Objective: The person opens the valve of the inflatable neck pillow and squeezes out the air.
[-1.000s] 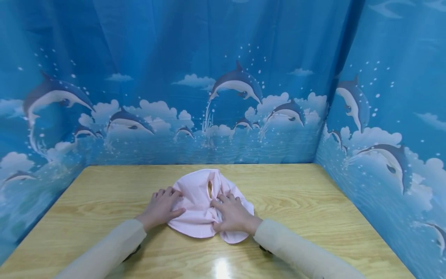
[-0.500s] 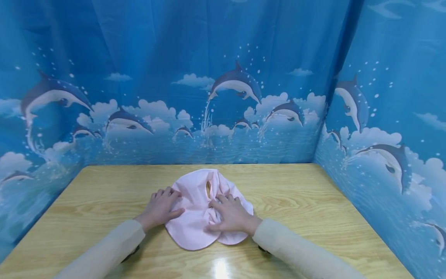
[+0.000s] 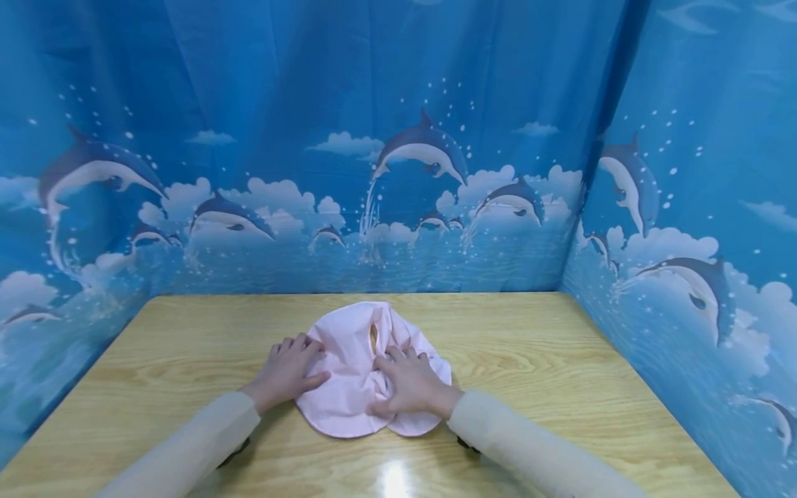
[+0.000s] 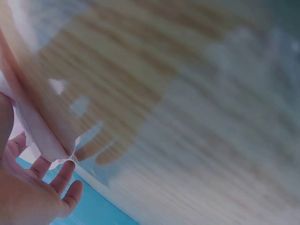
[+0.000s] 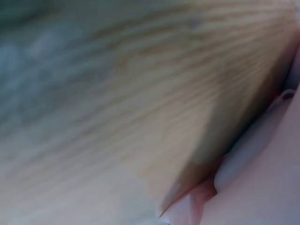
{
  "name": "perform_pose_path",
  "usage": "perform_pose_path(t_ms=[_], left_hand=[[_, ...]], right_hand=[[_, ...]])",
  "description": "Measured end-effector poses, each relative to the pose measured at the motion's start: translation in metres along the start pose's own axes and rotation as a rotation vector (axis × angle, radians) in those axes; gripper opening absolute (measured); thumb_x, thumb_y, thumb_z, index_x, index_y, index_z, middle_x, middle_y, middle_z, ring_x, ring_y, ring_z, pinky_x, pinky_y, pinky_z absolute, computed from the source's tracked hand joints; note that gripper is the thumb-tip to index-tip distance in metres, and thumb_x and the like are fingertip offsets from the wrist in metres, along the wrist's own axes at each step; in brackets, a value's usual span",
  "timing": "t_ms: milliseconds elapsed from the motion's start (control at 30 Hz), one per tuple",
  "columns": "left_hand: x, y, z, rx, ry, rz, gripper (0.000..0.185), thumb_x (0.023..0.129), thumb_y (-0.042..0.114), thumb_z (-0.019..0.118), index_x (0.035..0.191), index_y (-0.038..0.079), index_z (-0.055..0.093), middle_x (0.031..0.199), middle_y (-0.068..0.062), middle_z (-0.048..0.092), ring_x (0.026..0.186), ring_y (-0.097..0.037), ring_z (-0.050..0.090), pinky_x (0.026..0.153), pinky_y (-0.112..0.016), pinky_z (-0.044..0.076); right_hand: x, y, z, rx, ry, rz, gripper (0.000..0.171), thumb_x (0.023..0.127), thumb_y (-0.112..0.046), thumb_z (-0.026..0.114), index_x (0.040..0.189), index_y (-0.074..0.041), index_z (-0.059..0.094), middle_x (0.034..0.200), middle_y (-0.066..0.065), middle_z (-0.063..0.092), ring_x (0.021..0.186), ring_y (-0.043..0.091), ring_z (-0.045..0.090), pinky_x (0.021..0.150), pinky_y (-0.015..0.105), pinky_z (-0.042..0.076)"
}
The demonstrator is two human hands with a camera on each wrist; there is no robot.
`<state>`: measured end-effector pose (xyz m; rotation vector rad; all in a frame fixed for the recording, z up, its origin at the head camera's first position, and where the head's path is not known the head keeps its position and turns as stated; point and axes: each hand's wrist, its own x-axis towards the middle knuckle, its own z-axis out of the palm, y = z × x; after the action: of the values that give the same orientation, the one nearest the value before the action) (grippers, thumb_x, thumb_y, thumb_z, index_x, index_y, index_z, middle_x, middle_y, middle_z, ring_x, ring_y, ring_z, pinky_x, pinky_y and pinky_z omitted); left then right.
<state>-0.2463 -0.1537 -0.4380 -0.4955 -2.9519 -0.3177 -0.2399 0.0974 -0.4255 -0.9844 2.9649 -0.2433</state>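
Observation:
A soft pink cloth piece (image 3: 345, 394), looking like a floppy sun hat, lies flat on the wood-grain table. It has rounded hemmed edges, a slit near its top and gathers in the middle. My left hand (image 3: 288, 370) rests on its left edge, fingers spread and thumb on the cloth. On the gathered middle and right part lies my right hand (image 3: 411, 384), fingers apart and slightly bent, covering some of the cloth. The left wrist view catches the left hand (image 4: 37, 187) beside the cloth edge. Pale pink cloth (image 5: 258, 183) fills the lower right of the right wrist view.
The glossy table (image 3: 529, 373) reflects a light near its front and extends on both sides of the cloth. Blue curtains (image 3: 280, 104) with dolphins and clouds hang along the back, left and right of it.
The cloth's lower left edge has spread toward me, then drawn back slightly. The right thumb has shifted a little to the left. The left hand has stayed nearly in place.

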Motion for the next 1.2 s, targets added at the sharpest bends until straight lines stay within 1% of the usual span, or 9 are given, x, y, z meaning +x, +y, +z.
perform_pose_path(t_ms=[100, 300, 500, 600, 733, 867, 1000, 1100, 1200], left_hand=[[0.001, -0.0006, 0.0008, 0.009, 0.0, 0.002, 0.047, 0.08, 0.049, 0.063, 0.112, 0.015, 0.056, 0.112, -0.011, 0.05, 0.103, -0.035, 0.045, 0.083, -0.052, 0.035], [0.0022, -0.0005, 0.0013, 0.005, 0.001, 0.006, 0.049, 0.08, 0.05, 0.063, 0.114, 0.015, 0.056, 0.113, -0.012, 0.049, 0.104, -0.035, 0.044, 0.084, -0.052, 0.035], [0.0019, 0.0012, 0.0017, -0.003, 0.014, 0.033, 0.05, 0.079, 0.051, 0.063, 0.114, 0.015, 0.056, 0.112, -0.011, 0.05, 0.103, -0.034, 0.046, 0.083, -0.051, 0.035], [0.0008, 0.003, 0.0011, -0.007, 0.025, 0.043, 0.049, 0.079, 0.05, 0.063, 0.113, 0.015, 0.056, 0.11, -0.011, 0.05, 0.102, -0.034, 0.046, 0.082, -0.051, 0.035], [-0.0004, 0.0036, 0.0017, -0.001, 0.037, 0.051, 0.049, 0.079, 0.05, 0.063, 0.112, 0.015, 0.056, 0.109, -0.01, 0.051, 0.101, -0.034, 0.047, 0.081, -0.05, 0.036], [-0.0005, 0.0027, 0.0031, 0.004, 0.035, 0.045, 0.049, 0.079, 0.051, 0.063, 0.111, 0.015, 0.056, 0.109, -0.01, 0.051, 0.101, -0.034, 0.047, 0.081, -0.05, 0.036], [-0.0002, 0.0019, 0.004, 0.008, 0.026, 0.038, 0.049, 0.078, 0.051, 0.063, 0.111, 0.015, 0.056, 0.109, -0.01, 0.05, 0.101, -0.033, 0.047, 0.082, -0.05, 0.036], [-0.0004, 0.0016, 0.0046, 0.011, 0.03, 0.039, 0.048, 0.078, 0.051, 0.063, 0.111, 0.016, 0.056, 0.109, -0.01, 0.05, 0.1, -0.033, 0.047, 0.082, -0.05, 0.036], [-0.0009, 0.0021, 0.0048, 0.007, 0.041, 0.042, 0.047, 0.078, 0.049, 0.064, 0.11, 0.015, 0.056, 0.108, -0.01, 0.05, 0.099, -0.033, 0.047, 0.081, -0.049, 0.036]], right_hand=[[-0.0004, 0.0009, -0.0019, 0.008, 0.014, -0.011, 0.055, 0.07, -0.064, 0.06, 0.109, -0.026, 0.052, 0.114, 0.002, 0.048, 0.101, 0.025, 0.045, 0.075, 0.043, 0.037], [0.0013, 0.0037, -0.0022, 0.035, 0.051, -0.03, 0.044, 0.072, -0.055, 0.061, 0.105, -0.027, 0.053, 0.111, -0.001, 0.049, 0.098, 0.024, 0.045, 0.072, 0.043, 0.039], [0.0021, 0.0067, -0.0005, 0.045, 0.063, -0.039, 0.042, 0.071, -0.048, 0.063, 0.106, -0.028, 0.053, 0.122, 0.0, 0.05, 0.106, 0.03, 0.046, 0.078, 0.053, 0.041], [0.0023, 0.0082, -0.0001, 0.034, 0.058, -0.046, 0.041, 0.071, -0.047, 0.064, 0.106, -0.029, 0.052, 0.123, 0.0, 0.049, 0.106, 0.029, 0.047, 0.079, 0.053, 0.041], [0.0014, 0.009, -0.0001, 0.024, 0.053, -0.062, 0.041, 0.072, -0.049, 0.064, 0.105, -0.03, 0.05, 0.117, -0.003, 0.048, 0.102, 0.025, 0.047, 0.078, 0.048, 0.041], [-0.0006, 0.0081, -0.0005, 0.047, 0.035, -0.056, 0.052, 0.073, -0.052, 0.062, 0.118, -0.031, 0.045, 0.123, -0.003, 0.046, 0.108, 0.027, 0.046, 0.084, 0.051, 0.04], [-0.0015, 0.0082, -0.0008, 0.094, -0.003, -0.034, 0.074, 0.073, -0.056, 0.061, 0.138, -0.039, 0.029, 0.138, 0.003, 0.038, 0.121, 0.036, 0.04, 0.092, 0.06, 0.033], [-0.0005, 0.0082, -0.0009, 0.126, -0.046, -0.018, 0.081, 0.073, -0.06, 0.06, 0.14, -0.05, 0.016, 0.146, 0.009, 0.027, 0.127, 0.043, 0.032, 0.095, 0.066, 0.026], [0.0011, 0.0071, -0.0018, 0.121, -0.088, -0.013, 0.08, 0.073, -0.063, 0.059, 0.137, -0.056, 0.012, 0.149, 0.016, 0.021, 0.129, 0.05, 0.025, 0.095, 0.07, 0.022]])
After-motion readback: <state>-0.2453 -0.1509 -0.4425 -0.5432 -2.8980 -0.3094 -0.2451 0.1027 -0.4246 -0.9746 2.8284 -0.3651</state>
